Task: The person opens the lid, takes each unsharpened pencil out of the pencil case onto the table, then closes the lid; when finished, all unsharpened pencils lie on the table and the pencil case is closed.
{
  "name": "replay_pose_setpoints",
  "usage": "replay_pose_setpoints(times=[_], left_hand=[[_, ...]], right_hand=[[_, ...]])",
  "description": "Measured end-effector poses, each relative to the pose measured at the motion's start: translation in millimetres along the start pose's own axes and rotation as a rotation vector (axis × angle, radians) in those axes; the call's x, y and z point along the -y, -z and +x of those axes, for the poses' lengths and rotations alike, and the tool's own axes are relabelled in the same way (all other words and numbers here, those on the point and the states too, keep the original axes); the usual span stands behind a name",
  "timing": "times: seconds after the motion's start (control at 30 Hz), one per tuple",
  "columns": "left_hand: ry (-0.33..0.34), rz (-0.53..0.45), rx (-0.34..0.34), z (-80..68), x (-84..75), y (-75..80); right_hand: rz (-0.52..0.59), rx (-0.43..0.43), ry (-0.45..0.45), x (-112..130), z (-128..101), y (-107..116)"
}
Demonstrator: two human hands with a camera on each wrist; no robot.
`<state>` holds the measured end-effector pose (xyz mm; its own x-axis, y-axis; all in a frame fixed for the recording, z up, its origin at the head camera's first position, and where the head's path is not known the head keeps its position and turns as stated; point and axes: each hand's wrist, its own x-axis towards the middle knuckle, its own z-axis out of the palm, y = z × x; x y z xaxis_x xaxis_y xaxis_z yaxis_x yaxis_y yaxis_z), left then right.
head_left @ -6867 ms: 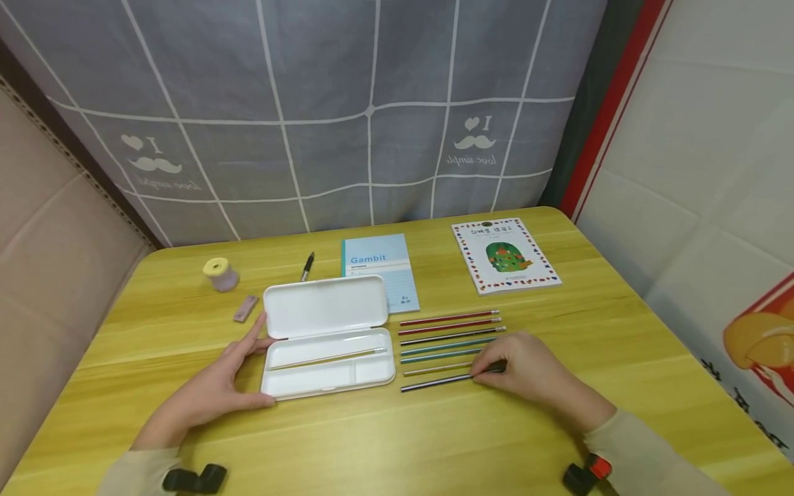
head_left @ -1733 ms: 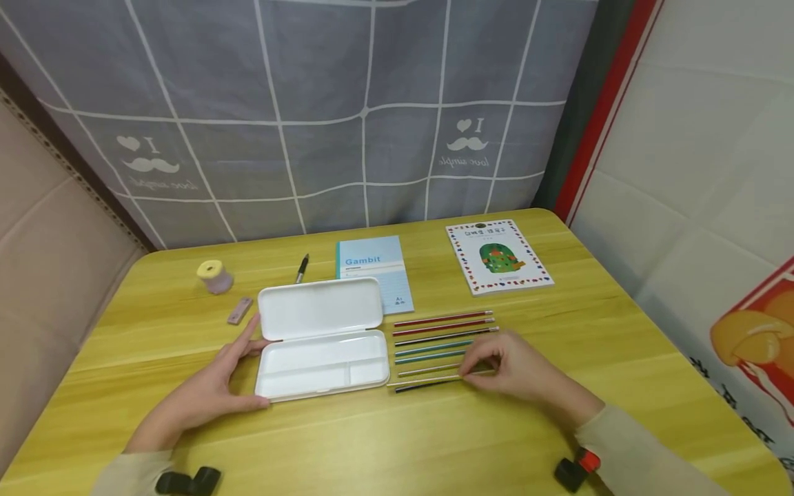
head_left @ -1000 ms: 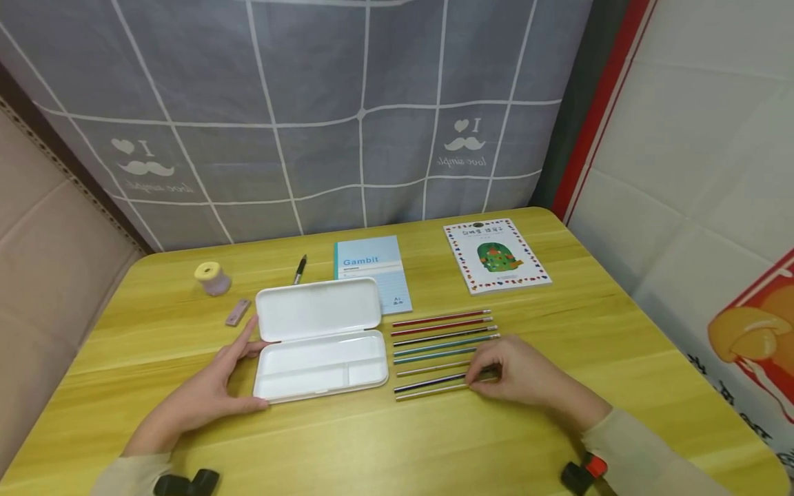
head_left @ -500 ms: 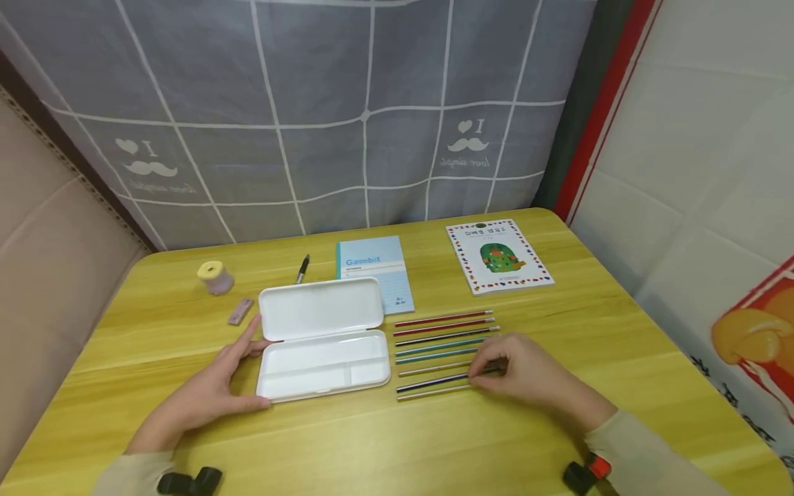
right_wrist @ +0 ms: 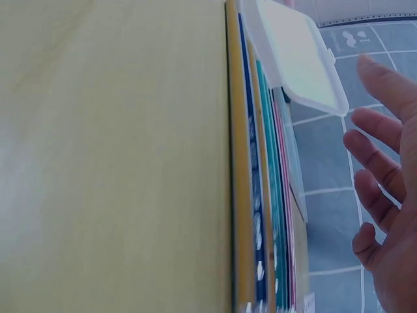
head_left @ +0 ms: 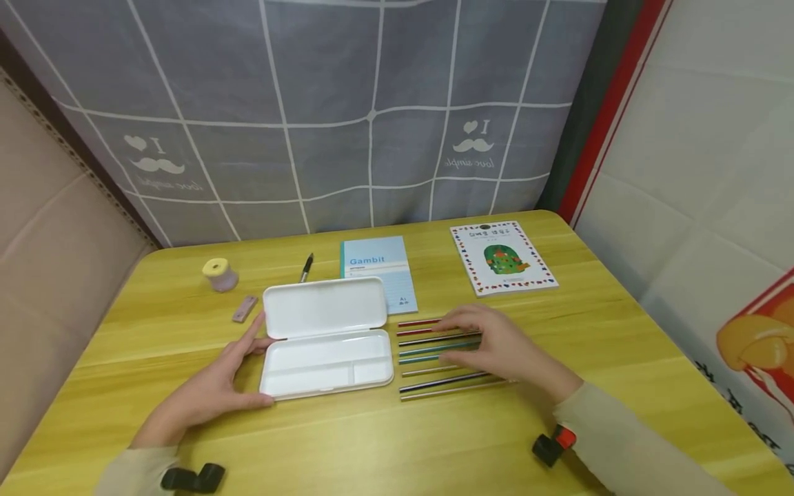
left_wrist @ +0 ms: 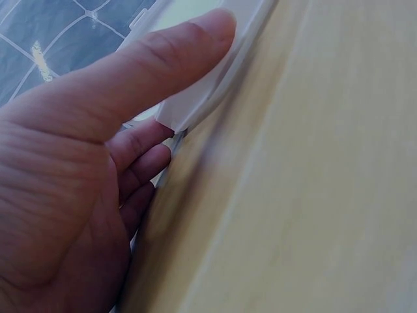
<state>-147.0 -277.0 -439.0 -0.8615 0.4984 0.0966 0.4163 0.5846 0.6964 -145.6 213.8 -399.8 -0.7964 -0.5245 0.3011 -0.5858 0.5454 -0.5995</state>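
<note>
A white pencil case (head_left: pixel 304 379) lies on the table, its lid (head_left: pixel 325 308) folded back and its tray bare. My left hand (head_left: pixel 211 386) rests against its left end, thumb at the front corner, fingers by the hinge; the left wrist view shows the thumb (left_wrist: pixel 163 62) fairly straight along the case. To the right lies a row of several pencils: red at the back, then black, teal, a thin gold one, a dark one (head_left: pixel 431 383) and a gold pencil (head_left: pixel 455 392) nearest me. My right hand (head_left: pixel 502 344) hovers over the row, fingers spread and holding nothing, hiding the pencils' right ends.
Behind the case are a pen (head_left: pixel 307 266) and a blue notebook (head_left: pixel 378 255), partly covered by the lid. A picture book (head_left: pixel 504 258) lies at the back right. An eraser (head_left: pixel 245 308) and a yellow-topped round container (head_left: pixel 220 274) stand left.
The gold pencil that lay in the case is now at the front of the row. My right hand has let go of it and moved back over the pencils. My left hand stays put.
</note>
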Motion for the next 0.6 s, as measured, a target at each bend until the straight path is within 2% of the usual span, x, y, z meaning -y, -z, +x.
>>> replay_pose_setpoints(times=[0.2, 0.37, 0.6], left_hand=[[0.027, -0.008, 0.01, 1.3, 1.0, -0.5], [0.018, 0.003, 0.005, 0.5, 2.6, -0.3], [0.019, 0.014, 0.004, -0.4, 3.6, -0.1]], right_hand=[[-0.033, -0.003, 0.008, 6, 24, -12], [-0.045, 0.022, 0.034, 7, 42, -23], [-0.064, 0.052, -0.003, 8, 63, -34]])
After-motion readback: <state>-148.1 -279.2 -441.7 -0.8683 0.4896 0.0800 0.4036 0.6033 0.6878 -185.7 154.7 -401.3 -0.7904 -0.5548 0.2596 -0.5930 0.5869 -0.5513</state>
